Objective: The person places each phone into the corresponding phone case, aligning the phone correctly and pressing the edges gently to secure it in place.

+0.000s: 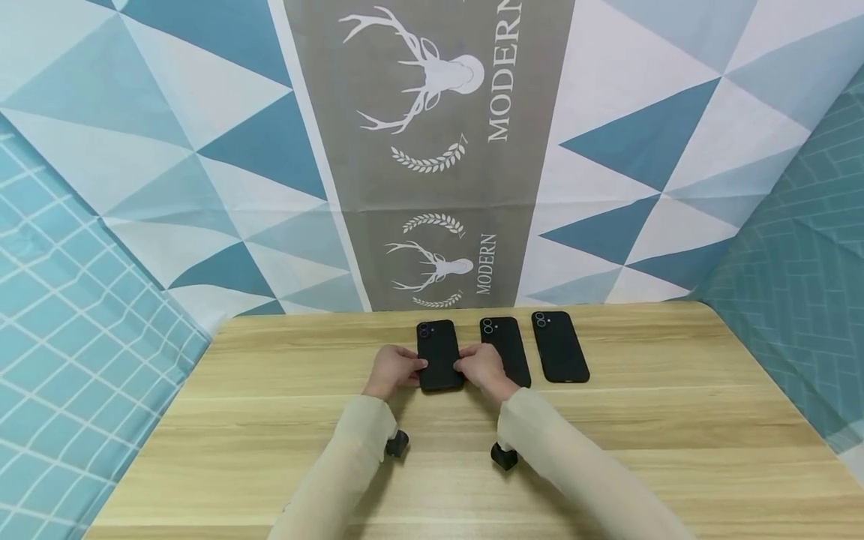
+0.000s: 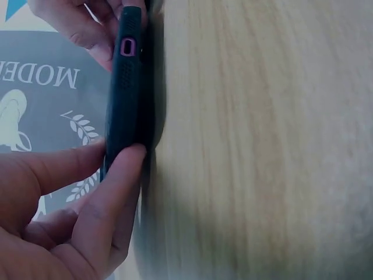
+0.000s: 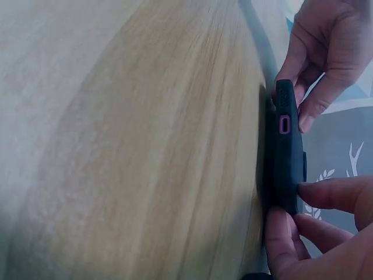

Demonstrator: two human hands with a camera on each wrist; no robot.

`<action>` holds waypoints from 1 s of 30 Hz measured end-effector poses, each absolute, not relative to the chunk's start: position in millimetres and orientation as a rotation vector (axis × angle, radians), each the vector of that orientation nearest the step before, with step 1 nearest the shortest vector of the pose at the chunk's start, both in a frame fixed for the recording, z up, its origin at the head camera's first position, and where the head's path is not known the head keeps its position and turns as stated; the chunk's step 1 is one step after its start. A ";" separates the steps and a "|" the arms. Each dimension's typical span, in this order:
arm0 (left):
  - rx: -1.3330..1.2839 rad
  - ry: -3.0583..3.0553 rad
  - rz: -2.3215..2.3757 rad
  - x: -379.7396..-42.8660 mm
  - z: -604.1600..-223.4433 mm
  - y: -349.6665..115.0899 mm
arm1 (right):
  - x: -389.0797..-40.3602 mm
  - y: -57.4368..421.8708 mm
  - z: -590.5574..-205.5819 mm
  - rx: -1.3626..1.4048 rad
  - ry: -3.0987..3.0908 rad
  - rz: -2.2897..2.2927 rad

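Between both hands is a phone in a black case (image 1: pixel 440 356), camera side up, close over the wooden table. My left hand (image 1: pixel 394 369) pinches its left edge, thumb on the back and fingers beneath. On the opposite edge my right hand (image 1: pixel 482 364) pinches it the same way. The phone's bottom end, with a pink-rimmed charging port (image 3: pixel 285 124), faces the right wrist camera. In the left wrist view the left hand (image 2: pixel 87 210) grips near one corner of the case.
Just right of the held phone lies a second black phone (image 1: pixel 514 356), partly covered by the right hand. Farther right is a third black phone (image 1: pixel 560 347). The wooden table (image 1: pixel 283 420) meets a patterned cloth backdrop (image 1: pixel 439 180) at its far edge.
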State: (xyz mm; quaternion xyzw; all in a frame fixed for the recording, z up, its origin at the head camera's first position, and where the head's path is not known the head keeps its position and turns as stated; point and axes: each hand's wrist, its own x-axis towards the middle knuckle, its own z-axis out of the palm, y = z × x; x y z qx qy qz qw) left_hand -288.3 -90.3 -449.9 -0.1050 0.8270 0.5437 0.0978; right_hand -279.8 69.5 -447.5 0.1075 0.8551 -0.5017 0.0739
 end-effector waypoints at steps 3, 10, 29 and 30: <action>-0.321 2.481 1.601 -287.9 -449.5 -90.5 | -278.4 67.6 -448.4 0.321 2.568 -1.498; -0.319 2.582 1.515 -288.5 -446.5 -89.5 | -277.3 63.5 -446.8 0.324 2.576 -1.478; -0.255 2.581 1.455 -282.1 -445.1 -93.3 | -266.6 69.0 -443.1 0.216 2.498 -1.524; -0.237 2.582 1.446 -280.1 -444.2 -93.8 | -264.1 71.2 -441.8 0.187 2.477 -1.535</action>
